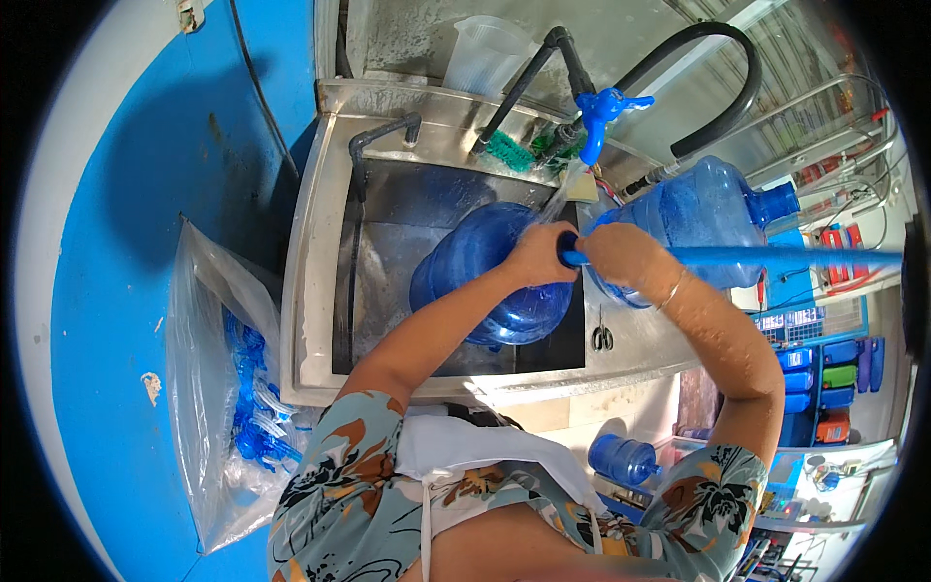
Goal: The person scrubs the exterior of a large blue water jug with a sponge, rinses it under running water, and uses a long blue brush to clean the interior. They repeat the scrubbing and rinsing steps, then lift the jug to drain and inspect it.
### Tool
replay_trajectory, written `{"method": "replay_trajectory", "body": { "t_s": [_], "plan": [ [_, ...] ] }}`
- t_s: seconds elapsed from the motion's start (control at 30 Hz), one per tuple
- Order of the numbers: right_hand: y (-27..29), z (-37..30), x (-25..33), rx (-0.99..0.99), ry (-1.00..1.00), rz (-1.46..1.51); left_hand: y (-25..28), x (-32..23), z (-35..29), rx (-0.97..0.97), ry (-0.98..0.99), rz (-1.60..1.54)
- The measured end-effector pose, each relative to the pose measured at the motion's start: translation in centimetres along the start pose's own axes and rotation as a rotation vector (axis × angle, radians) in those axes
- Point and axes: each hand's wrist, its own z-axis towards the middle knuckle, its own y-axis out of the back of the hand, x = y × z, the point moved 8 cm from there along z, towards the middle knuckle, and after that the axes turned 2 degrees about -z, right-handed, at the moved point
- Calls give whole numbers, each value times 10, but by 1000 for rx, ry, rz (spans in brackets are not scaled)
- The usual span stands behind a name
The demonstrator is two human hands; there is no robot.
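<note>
My left hand (539, 254) grips the neck of the blue jug (495, 272) lying tilted in the sink (320, 242), frame centre. My right hand (621, 257) is closed around a blue rod (756, 256) that runs off toward 3 o'clock; its near end sits at the jug mouth. Water falls from the blue tap (599, 114) at 12 o'clock onto my hands. A second jug (708, 218) lies on the surface at 2 o'clock. Scissors (602, 335) rest just right of the sink. Clear bag (213, 388) at 8 o'clock.
</note>
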Motion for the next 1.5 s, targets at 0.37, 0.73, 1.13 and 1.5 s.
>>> {"method": "replay_trajectory", "body": {
  "t_s": [0.37,0.73,1.13,1.5],
  "plan": [
    [-10,-27,9,-588,-50,380,38,9,19,-67,-36,-98],
    [-6,-3,-18,-1463,-22,1910,9,8,11,240,-64,-144],
    [28,41,-7,-949,302,1780,41,38,5,296,107,-298],
    [1,63,-20,-1359,156,2119,56,42,22,126,90,-214]
  ]
}}
